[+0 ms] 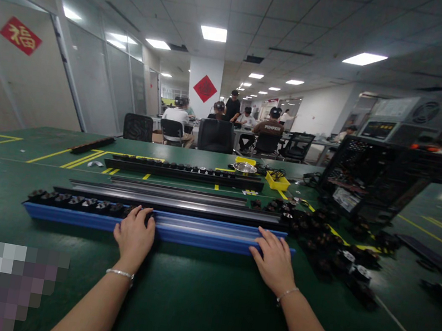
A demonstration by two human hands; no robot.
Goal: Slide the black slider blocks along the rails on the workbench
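Observation:
A long blue channel-shaped rail [200,238] lies crosswise on the green table in front of me. A row of small black fan-like parts [77,201] sits in its left portion, while the stretch between my hands holds none. My left hand [135,235] is bent over the rail at the right end of that row, its fingertips against the last parts; whether it pinches one is hidden. Near the rail's right end, my right hand [274,258] grips it, thumb at the front wall and fingers over the top.
Behind the blue rail lie dark rails [181,203] and a filled black rail [186,173]. Loose black parts [320,233] are heaped to the right, beside an open computer case [361,177]. Farther back are a yellow bin [277,181] and metal bowl [245,167]. People sit beyond the table.

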